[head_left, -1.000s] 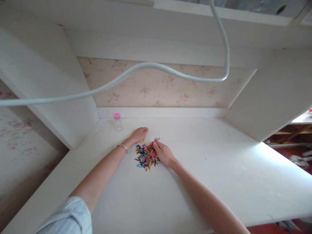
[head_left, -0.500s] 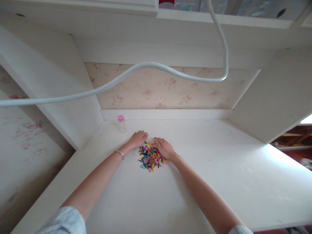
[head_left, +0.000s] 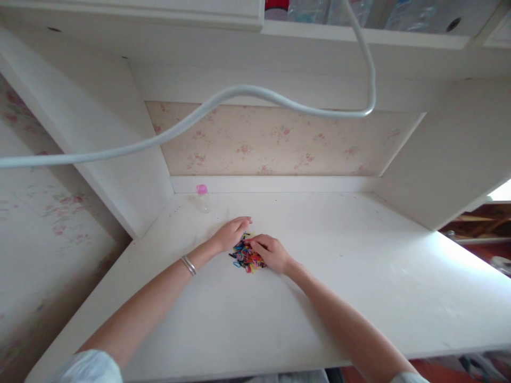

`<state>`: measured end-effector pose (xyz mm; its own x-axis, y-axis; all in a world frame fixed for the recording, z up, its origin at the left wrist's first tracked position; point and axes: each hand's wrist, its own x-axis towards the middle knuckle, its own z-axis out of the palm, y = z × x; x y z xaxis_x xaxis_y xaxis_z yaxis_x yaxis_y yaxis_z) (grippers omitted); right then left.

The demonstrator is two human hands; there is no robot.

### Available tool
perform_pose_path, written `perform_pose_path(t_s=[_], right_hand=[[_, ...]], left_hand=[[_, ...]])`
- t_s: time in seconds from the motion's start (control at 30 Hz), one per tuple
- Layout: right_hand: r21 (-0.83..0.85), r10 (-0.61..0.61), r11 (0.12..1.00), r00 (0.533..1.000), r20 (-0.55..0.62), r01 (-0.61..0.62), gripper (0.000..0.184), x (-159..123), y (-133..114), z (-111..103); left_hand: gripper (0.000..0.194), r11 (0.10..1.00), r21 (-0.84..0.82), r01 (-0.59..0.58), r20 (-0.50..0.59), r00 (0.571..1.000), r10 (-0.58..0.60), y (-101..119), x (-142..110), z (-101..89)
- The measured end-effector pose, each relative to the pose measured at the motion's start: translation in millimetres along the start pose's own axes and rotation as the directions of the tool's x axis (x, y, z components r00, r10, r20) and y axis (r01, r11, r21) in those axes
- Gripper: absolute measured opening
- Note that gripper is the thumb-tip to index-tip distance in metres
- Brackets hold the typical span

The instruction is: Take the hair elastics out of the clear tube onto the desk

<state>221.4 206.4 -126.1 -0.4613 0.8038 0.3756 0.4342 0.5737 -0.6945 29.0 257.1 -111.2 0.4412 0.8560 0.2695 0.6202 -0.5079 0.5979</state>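
Observation:
A heap of small, brightly coloured hair ties (head_left: 248, 259) lies on the white desk between my hands. My left hand (head_left: 232, 233) rests at the heap's far left edge, open, its fingers stretched to the right and holding nothing visible. From the right side, my right hand (head_left: 274, 254) reaches over part of the heap. Its fingers are bent and touch the hair ties, the thumb apart from them; I see nothing firmly gripped. The underside of this hand is hidden. Behind my left hand stands a small clear bottle (head_left: 204, 204) with a pink cap (head_left: 202, 189).
The white desk (head_left: 351, 298) runs between side panels beneath a cabinet (head_left: 131, 11). Across the upper view hangs a white cable (head_left: 247, 91). Floral wallpaper (head_left: 263, 141) covers the back wall. Things on an open shelf (head_left: 479, 226) show at far right.
My left hand has shifted right along the heap's far edge. My right hand has bent its fingers further over the heap, which looks narrower. The camera view has moved slightly.

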Motion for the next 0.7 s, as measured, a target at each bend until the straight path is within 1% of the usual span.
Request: perform_pose_path(t_s=[0.03,0.07,0.1,0.13,0.2,0.27,0.3,0.4,0.43,0.47,0.53,0.57,0.63,0.7], right_hand=[[-0.001,-0.012,1.0,0.999,-0.03,0.012,0.033,-4.4,-1.8,-2.4],[-0.007,-0.032,0.999,0.998,-0.061,0.032,0.031,-8.7,-3.3,-4.6],[-0.015,-0.06,0.998,0.994,-0.089,0.059,0.028,-12.9,-4.3,-6.6],[-0.024,-0.092,0.996,0.989,-0.113,0.09,0.026,-16.8,-4.8,-8.2],[-0.049,-0.148,0.989,0.978,-0.145,0.142,0.023,-23.7,-4.5,-9.7],[-0.102,-0.162,0.983,0.977,-0.136,0.149,0.022,-29.3,-2.9,-8.8],[-0.144,-0.157,0.98,0.981,-0.113,0.14,0.026,-31.6,-1.8,-7.6],[-0.277,-0.137,0.952,0.991,-0.002,0.131,0.059,-35.4,0.4,-2.6],[-0.297,-0.136,0.945,0.99,0.025,0.137,0.063,-35.7,0.6,-1.0],[-0.297,-0.134,0.945,0.99,0.038,0.139,0.061,-35.7,0.4,0.2],[-0.251,-0.121,0.96,0.992,0.033,0.125,0.043,-35.1,-0.4,1.1],[-0.218,-0.109,0.97,0.994,0.017,0.11,0.035,-34.8,-0.9,0.6],[-0.158,-0.079,0.985,0.996,-0.035,0.073,0.027,-34.7,-1.3,-2.6],[-0.109,-0.054,0.993,0.992,-0.11,0.042,0.023,-35.1,-0.5,-8.0]], left_hand=[[0.053,0.999,0.037,0.031,-0.043,0.999,-0.029,-5.9,2.6,-5.2],[0.054,0.993,0.078,0.087,-0.072,0.994,-0.081,-13.2,5.6,-9.4],[0.054,0.988,0.098,0.122,-0.076,0.99,-0.114,-21.1,8.5,-12.0],[0.053,0.983,0.115,0.143,-0.064,0.989,-0.137,-28.6,10.8,-12.6],[0.047,0.977,0.137,0.162,-0.019,0.987,-0.161,-39.1,12.4,-7.4],[0.043,0.978,0.146,0.148,0.031,0.988,-0.154,-39.7,10.5,4.2],[0.044,0.981,0.141,0.13,0.057,0.989,-0.139,-35.9,8.7,10.7],[0.048,0.995,0.088,0.054,0.142,0.988,-0.066,-12.3,1.8,25.2],[0.05,0.998,0.06,0.029,0.174,0.984,-0.039,-2.8,-0.9,27.0],[0.051,1.0,0.024,0.0,0.209,0.978,-0.005,6.4,-3.9,27.2],[0.048,0.996,-0.065,-0.063,0.265,0.961,0.078,21.2,-11.3,24.4],[0.044,0.991,-0.103,-0.089,0.275,0.955,0.114,26.1,-15.7,22.2],[0.035,0.984,-0.136,-0.113,0.244,0.959,0.144,30.1,-25.1,18.7],[0.03,0.989,-0.115,-0.094,0.164,0.98,0.112,27.5,-34.2,17.1]])
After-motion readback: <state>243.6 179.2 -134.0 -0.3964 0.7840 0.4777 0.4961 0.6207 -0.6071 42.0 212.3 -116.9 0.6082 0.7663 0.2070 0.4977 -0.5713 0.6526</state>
